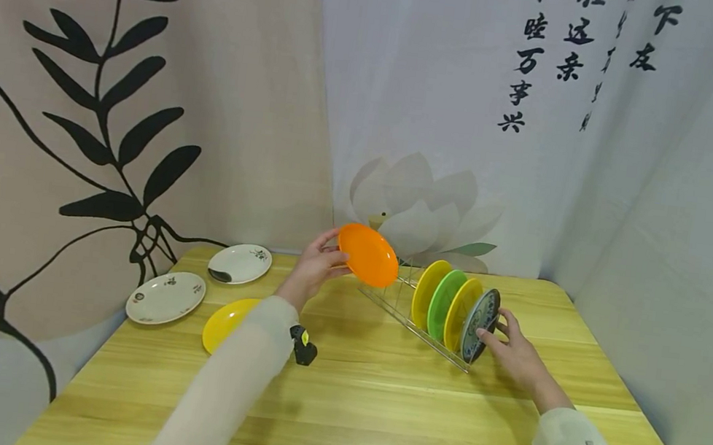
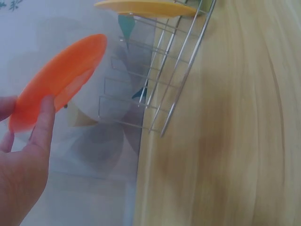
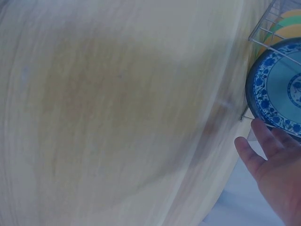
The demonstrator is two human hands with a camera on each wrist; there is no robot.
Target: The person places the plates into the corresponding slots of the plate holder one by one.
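Note:
An orange plate (image 1: 369,255) is held up in the air by my left hand (image 1: 315,265), the thumb on one side of its rim and fingers on the other. It hangs tilted just left of the wire dish rack (image 1: 414,324). My right hand (image 1: 516,354) is at a blue-and-white patterned plate (image 3: 277,89) standing in the rack's near right end. In the right wrist view the fingers (image 3: 265,139) look straight and spread by its rim. Farther left in the rack stand two yellow plates, one (image 1: 430,293) and another (image 1: 461,314), around a green plate (image 1: 446,302).
On the left of the wooden table (image 1: 372,430) lie a yellow plate (image 1: 228,322), partly hidden by my left sleeve, and two white decorated plates, one (image 1: 166,298) near the left edge and one (image 1: 241,263) at the back. A printed curtain (image 1: 259,94) hangs behind the table.

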